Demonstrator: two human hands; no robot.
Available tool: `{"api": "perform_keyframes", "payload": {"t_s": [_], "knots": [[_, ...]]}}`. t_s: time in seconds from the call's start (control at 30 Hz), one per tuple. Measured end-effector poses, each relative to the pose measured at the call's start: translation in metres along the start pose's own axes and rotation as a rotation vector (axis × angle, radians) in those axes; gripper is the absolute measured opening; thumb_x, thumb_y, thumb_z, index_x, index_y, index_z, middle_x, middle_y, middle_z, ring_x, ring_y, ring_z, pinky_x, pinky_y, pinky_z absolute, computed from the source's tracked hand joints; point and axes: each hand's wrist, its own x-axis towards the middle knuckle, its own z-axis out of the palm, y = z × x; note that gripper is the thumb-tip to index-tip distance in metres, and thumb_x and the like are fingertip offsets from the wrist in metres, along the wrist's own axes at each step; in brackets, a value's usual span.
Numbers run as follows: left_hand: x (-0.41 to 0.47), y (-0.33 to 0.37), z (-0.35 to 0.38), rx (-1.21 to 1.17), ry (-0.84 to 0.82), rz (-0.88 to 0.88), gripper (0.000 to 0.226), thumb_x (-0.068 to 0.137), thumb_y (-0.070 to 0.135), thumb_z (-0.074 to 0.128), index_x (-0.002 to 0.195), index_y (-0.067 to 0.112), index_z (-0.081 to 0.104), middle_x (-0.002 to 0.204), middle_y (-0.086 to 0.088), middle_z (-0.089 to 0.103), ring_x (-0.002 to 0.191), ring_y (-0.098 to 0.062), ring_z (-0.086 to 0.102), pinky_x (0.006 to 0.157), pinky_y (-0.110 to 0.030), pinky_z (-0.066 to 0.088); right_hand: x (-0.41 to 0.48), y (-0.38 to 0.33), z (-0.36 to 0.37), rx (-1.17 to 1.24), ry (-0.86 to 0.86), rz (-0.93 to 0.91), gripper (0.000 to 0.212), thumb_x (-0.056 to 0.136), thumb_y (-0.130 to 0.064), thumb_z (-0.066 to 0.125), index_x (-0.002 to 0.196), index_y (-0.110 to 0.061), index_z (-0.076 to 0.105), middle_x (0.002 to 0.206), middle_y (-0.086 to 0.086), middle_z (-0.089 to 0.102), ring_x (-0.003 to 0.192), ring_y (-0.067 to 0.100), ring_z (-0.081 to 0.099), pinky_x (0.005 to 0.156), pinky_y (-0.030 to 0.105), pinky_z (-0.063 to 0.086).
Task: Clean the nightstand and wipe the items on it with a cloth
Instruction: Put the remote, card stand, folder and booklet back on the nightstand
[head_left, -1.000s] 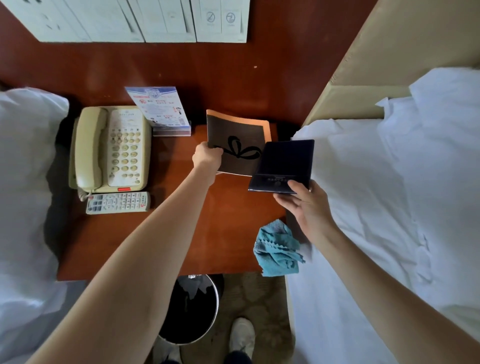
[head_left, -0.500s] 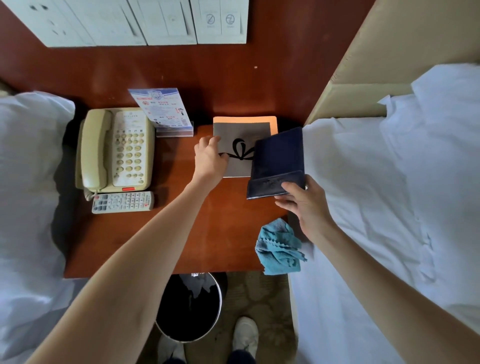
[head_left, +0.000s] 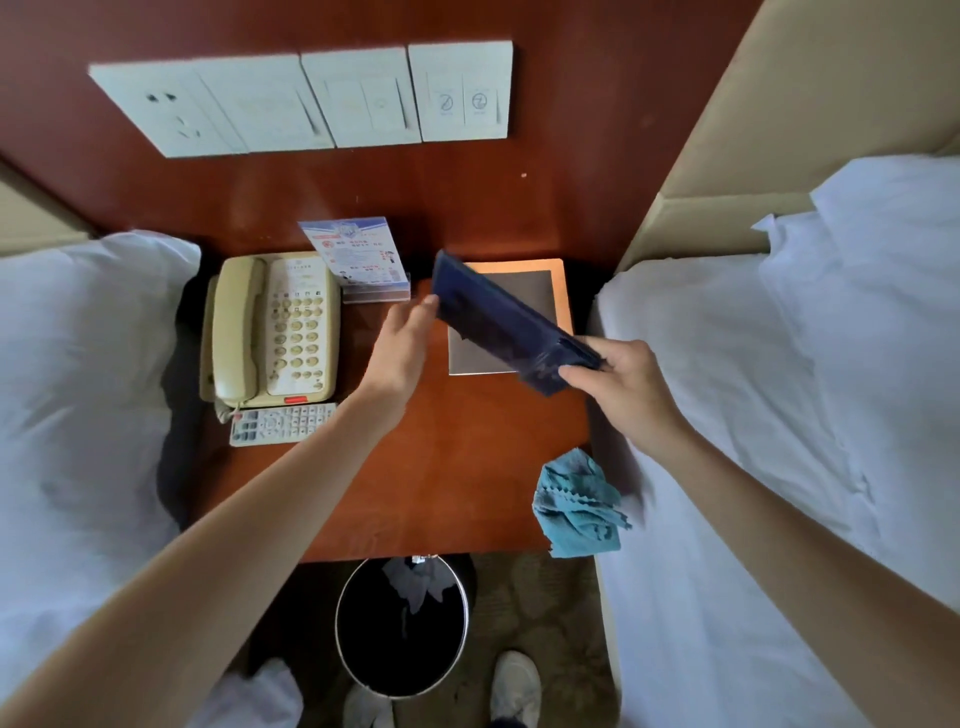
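On your nightstand (head_left: 452, 467), the telephone (head_left: 272, 330) sits far left, the remote (head_left: 283, 423) just near of it, a card stand (head_left: 358, 257) behind it to the right. A booklet (head_left: 535, 291) lies far right with the folder (head_left: 498, 322) over it; the cloth (head_left: 576, 504) lies at the near right corner.

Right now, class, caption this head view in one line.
The right hand grips a dark blue folder above the nightstand, left hand at its far end, cloth lying aside.

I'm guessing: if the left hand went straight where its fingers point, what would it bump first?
Probably the dark blue folder in the right hand; the left hand looks almost at its edge, depth unclear.
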Motion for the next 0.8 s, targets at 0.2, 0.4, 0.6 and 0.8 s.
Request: {"api": "perform_keyframes", "payload": {"t_s": [0.2, 0.4, 0.6, 0.8], "knots": [[-0.007, -0.013, -0.038, -0.516, -0.119, -0.223, 0.038, 0.097, 0.046, 0.044, 0.117, 0.016, 0.056, 0.123, -0.010, 0.056, 0.106, -0.029, 0.063, 0.087, -0.034, 0.054, 0.007, -0.025, 0.001, -0.058, -0.086, -0.110, 0.048, 0.078, 0.001, 0.062, 0.098, -0.042, 0.068, 0.077, -0.014, 0.071, 0.073, 0.010, 0.063, 0.068, 0.014, 0.044], [-0.015, -0.031, -0.052, -0.520, -0.032, -0.186, 0.036, 0.099, 0.042, 0.042, 0.102, 0.011, 0.062, 0.107, -0.014, 0.061, 0.097, -0.023, 0.064, 0.093, -0.033, 0.051, 0.004, -0.027, 0.019, -0.157, -0.131, -0.133, 0.029, 0.077, 0.000, 0.062, 0.089, -0.024, 0.073, 0.076, 0.005, 0.071, 0.072, 0.022, 0.064, 0.061, 0.026, 0.045], [-0.025, -0.042, -0.061, -0.389, -0.010, -0.117, 0.026, 0.099, 0.020, 0.039, 0.109, 0.012, 0.062, 0.107, -0.014, 0.066, 0.100, -0.021, 0.065, 0.093, -0.030, 0.050, 0.007, -0.015, 0.031, -0.378, -0.159, -0.156, 0.015, 0.082, -0.005, 0.062, 0.090, -0.011, 0.050, 0.079, 0.002, 0.060, 0.071, 0.018, 0.058, 0.061, 0.030, 0.046], [-0.019, -0.036, -0.054, -0.401, 0.052, -0.103, 0.040, 0.094, 0.001, 0.044, 0.133, 0.009, 0.046, 0.120, -0.016, 0.060, 0.102, -0.020, 0.063, 0.099, -0.030, 0.047, 0.021, -0.008, 0.033, -0.158, -0.185, 0.091, 0.018, 0.084, -0.006, 0.060, 0.098, -0.017, 0.060, 0.092, 0.006, 0.068, 0.082, 0.023, 0.066, 0.058, 0.034, 0.057]]}}
